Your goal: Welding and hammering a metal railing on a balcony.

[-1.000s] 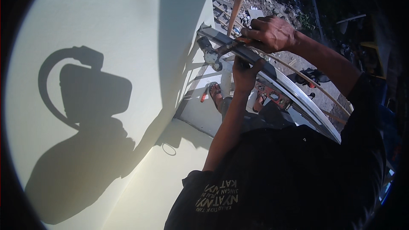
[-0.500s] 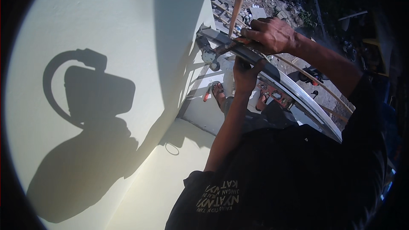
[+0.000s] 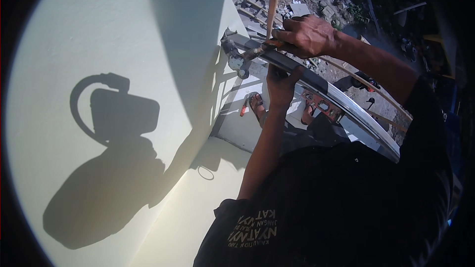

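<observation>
Hammer (image 3: 236, 62) in right hand (image 3: 308, 36), at the far end of the metal rail (image 3: 346, 100); its handle crosses above the rail, head to the left beside the pale wall (image 3: 89, 34). Right fingers curled closed around the handle (orange at the grip end). Contact between hammer and rail: cannot tell. Left hand (image 3: 282, 88) sits at the near side of the rail, below it, palm against it with the thumb to the right; its fingers are hidden, so cannot tell whether they close round the metal. Rail curves from the wall toward the near right. Below, sandalled feet (image 3: 258, 106) on a light floor (image 3: 232, 122), a small red object (image 3: 243, 111) left of them, kind unclear. Wooden pole (image 3: 275, 1) rises beyond the rail; rubble (image 3: 309, 1) on the ground farther off. Wearer's shadow (image 3: 106, 183) falls on the wall, left.
</observation>
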Action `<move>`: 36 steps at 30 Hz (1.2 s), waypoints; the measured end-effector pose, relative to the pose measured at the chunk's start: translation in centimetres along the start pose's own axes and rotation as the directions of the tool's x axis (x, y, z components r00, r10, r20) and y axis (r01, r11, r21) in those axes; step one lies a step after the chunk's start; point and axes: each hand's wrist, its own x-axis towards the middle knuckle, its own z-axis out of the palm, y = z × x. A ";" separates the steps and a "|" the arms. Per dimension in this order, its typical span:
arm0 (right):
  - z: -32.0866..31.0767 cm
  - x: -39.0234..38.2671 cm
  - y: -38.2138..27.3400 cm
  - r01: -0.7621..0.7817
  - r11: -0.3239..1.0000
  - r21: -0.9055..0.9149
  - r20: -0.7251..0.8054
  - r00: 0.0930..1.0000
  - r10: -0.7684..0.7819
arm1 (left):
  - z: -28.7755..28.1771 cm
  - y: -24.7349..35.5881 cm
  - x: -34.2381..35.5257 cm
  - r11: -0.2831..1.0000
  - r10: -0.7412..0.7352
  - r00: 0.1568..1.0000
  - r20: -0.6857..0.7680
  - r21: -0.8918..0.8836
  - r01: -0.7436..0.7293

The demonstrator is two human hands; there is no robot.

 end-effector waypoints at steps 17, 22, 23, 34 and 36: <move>-9.5 -8.5 0.0 -0.347 0.748 0.566 -0.196 0.824 0.531 | 7.1 5.3 -0.2 0.890 0.141 0.893 -0.427 0.450 0.075; -16.8 -18.1 2.0 -0.341 0.405 0.848 -0.096 0.654 0.750 | 15.9 10.0 -0.9 0.145 0.522 0.847 0.100 0.968 -0.204; -17.7 -19.8 2.1 -0.383 0.363 0.849 -0.037 0.643 0.765 | 17.5 11.0 -0.7 0.074 0.347 0.902 0.257 0.951 -0.300; -15.3 -36.3 -4.6 -0.227 0.055 0.972 -0.054 0.010 0.998 | 21.4 11.9 5.9 -0.133 -0.123 0.827 0.549 0.817 -0.562; -13.4 -35.9 -8.3 -0.071 0.044 0.997 -0.052 -0.122 0.991 | 20.3 10.7 6.6 -0.110 -0.072 0.743 0.666 0.735 -0.669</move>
